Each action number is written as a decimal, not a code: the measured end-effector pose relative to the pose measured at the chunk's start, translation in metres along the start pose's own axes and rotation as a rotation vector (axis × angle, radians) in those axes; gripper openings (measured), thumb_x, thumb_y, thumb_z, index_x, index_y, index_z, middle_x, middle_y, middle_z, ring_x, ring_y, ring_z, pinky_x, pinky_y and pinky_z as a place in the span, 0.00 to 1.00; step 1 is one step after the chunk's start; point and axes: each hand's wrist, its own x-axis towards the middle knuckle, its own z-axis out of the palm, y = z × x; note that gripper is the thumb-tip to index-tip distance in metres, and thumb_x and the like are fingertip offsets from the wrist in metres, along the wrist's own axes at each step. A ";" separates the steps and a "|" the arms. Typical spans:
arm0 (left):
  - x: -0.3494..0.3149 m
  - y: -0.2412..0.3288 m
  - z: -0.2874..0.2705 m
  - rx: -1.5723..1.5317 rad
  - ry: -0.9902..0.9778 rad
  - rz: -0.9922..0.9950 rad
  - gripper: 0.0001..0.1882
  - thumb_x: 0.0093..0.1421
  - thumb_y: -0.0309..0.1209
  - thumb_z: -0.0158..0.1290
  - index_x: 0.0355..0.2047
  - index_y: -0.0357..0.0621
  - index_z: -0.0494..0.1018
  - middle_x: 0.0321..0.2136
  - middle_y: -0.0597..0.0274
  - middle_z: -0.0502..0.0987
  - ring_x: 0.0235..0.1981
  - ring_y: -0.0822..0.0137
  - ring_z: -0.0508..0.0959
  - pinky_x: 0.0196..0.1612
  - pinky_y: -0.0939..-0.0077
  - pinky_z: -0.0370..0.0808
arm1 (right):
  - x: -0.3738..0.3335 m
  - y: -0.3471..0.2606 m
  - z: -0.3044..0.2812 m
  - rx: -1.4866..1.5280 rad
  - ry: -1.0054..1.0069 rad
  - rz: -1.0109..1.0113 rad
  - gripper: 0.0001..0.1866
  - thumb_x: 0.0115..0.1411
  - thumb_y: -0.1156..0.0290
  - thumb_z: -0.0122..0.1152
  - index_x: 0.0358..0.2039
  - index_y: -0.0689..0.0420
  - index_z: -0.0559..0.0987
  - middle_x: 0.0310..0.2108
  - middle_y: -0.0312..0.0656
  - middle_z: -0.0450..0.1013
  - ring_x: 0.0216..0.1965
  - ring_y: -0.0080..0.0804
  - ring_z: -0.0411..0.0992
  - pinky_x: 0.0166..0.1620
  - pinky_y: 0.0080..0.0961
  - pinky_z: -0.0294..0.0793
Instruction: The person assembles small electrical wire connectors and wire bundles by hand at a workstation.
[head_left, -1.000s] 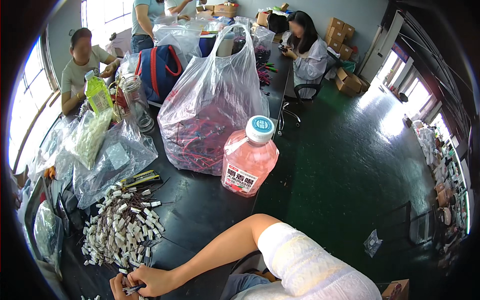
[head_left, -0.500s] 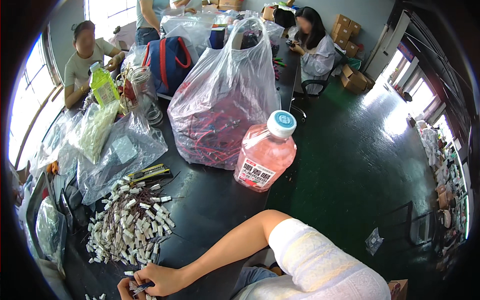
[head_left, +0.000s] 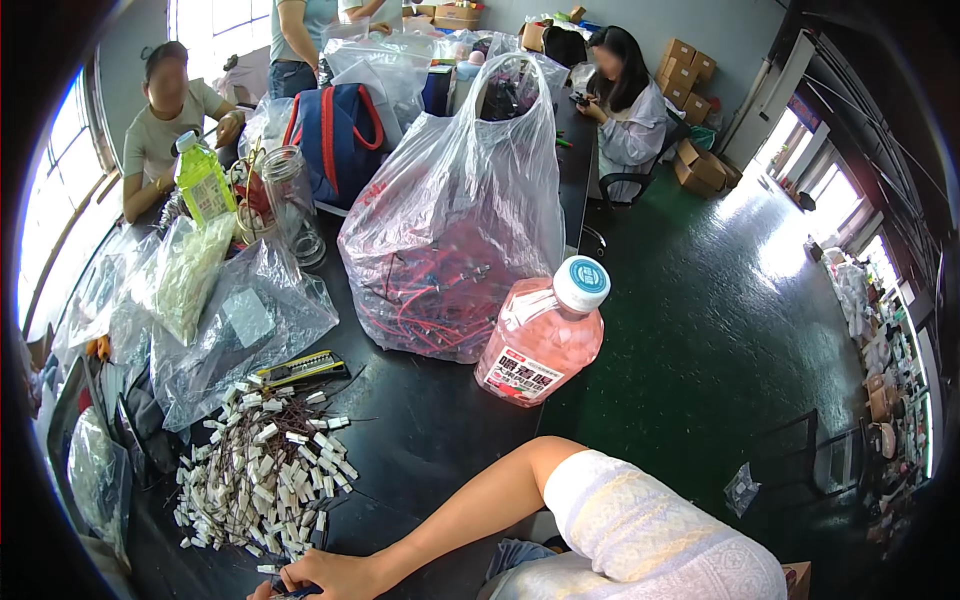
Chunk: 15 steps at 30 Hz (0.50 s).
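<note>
Reaching in from the right at the lower edge, right hand (head_left: 335, 572) with fingers narrowed around a dark blue piece (head_left: 300, 592) — largely cut off by the frame, so cannot tell its kind. Of left hand (head_left: 262, 592), only a sliver just beside it; cannot tell whether wide, narrow or holding anything. Just beyond the fingers, on black table (head_left: 400, 430), a pile of white connectors (head_left: 260, 460) on thin dark leads. At the pile's far side, a yellow-and-black utility knife (head_left: 300, 368), next to a clear plastic bag (head_left: 245, 315). Farther right, at the table's edge, a pink bottle (head_left: 540, 340) — close beside a translucent carrier bag (head_left: 450, 270) of red and dark wires. Behind, a blue backpack (head_left: 340, 150) with red trim.
</note>
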 end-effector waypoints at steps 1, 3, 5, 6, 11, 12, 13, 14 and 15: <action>0.001 0.000 0.000 -0.002 -0.001 0.001 0.06 0.57 0.23 0.49 0.33 0.33 0.73 0.30 0.52 0.76 0.28 0.63 0.76 0.31 0.75 0.73 | 0.000 0.001 0.000 0.014 0.005 0.014 0.07 0.40 0.77 0.54 0.21 0.65 0.69 0.16 0.48 0.66 0.21 0.38 0.65 0.26 0.29 0.62; 0.003 0.001 -0.001 0.053 0.020 0.153 0.07 0.57 0.23 0.48 0.32 0.32 0.73 0.29 0.51 0.76 0.27 0.63 0.76 0.30 0.75 0.73 | 0.000 0.002 0.001 0.029 0.020 -0.005 0.07 0.41 0.77 0.54 0.21 0.66 0.69 0.16 0.48 0.66 0.21 0.37 0.65 0.26 0.29 0.62; 0.000 -0.002 -0.002 0.064 0.037 0.159 0.07 0.58 0.24 0.48 0.32 0.32 0.73 0.29 0.51 0.76 0.27 0.63 0.76 0.29 0.75 0.73 | 0.000 0.002 0.000 0.046 0.035 -0.024 0.06 0.42 0.77 0.53 0.22 0.66 0.68 0.16 0.48 0.66 0.20 0.36 0.65 0.26 0.29 0.62; 0.000 -0.003 -0.003 0.076 0.053 0.162 0.07 0.58 0.24 0.48 0.31 0.32 0.73 0.28 0.52 0.76 0.26 0.64 0.75 0.29 0.75 0.73 | 0.001 0.000 0.000 0.049 0.034 -0.002 0.07 0.42 0.77 0.53 0.22 0.66 0.68 0.16 0.48 0.65 0.21 0.35 0.65 0.27 0.29 0.62; 0.001 0.001 -0.003 0.089 0.071 0.281 0.08 0.58 0.25 0.48 0.31 0.31 0.73 0.27 0.52 0.75 0.24 0.64 0.74 0.27 0.75 0.72 | 0.001 0.003 0.001 0.032 0.054 -0.040 0.06 0.42 0.79 0.52 0.22 0.66 0.66 0.15 0.47 0.65 0.17 0.31 0.66 0.23 0.27 0.62; 0.000 0.001 -0.002 0.090 0.081 0.333 0.08 0.59 0.25 0.47 0.32 0.31 0.73 0.26 0.52 0.75 0.24 0.64 0.74 0.26 0.75 0.71 | 0.001 -0.002 -0.002 0.103 0.016 0.037 0.06 0.42 0.80 0.52 0.22 0.66 0.66 0.15 0.46 0.65 0.15 0.30 0.66 0.20 0.26 0.61; -0.001 0.003 -0.002 0.092 0.082 0.333 0.08 0.59 0.25 0.47 0.32 0.31 0.73 0.26 0.52 0.75 0.24 0.64 0.74 0.26 0.75 0.71 | 0.000 -0.004 -0.004 0.174 -0.023 0.113 0.06 0.42 0.80 0.51 0.23 0.65 0.66 0.14 0.45 0.65 0.12 0.28 0.65 0.18 0.25 0.61; -0.001 0.005 -0.002 0.101 0.089 0.325 0.09 0.59 0.25 0.47 0.32 0.31 0.73 0.27 0.51 0.75 0.24 0.62 0.74 0.26 0.74 0.71 | -0.001 -0.002 -0.002 0.175 -0.024 0.113 0.06 0.42 0.80 0.51 0.23 0.65 0.66 0.14 0.45 0.65 0.12 0.28 0.65 0.18 0.25 0.61; -0.002 0.006 -0.003 0.110 0.096 0.320 0.09 0.59 0.26 0.46 0.32 0.30 0.73 0.27 0.50 0.75 0.24 0.61 0.74 0.25 0.73 0.71 | 0.000 0.000 0.001 0.160 0.004 0.080 0.06 0.42 0.81 0.51 0.23 0.65 0.66 0.13 0.44 0.65 0.10 0.27 0.65 0.16 0.24 0.61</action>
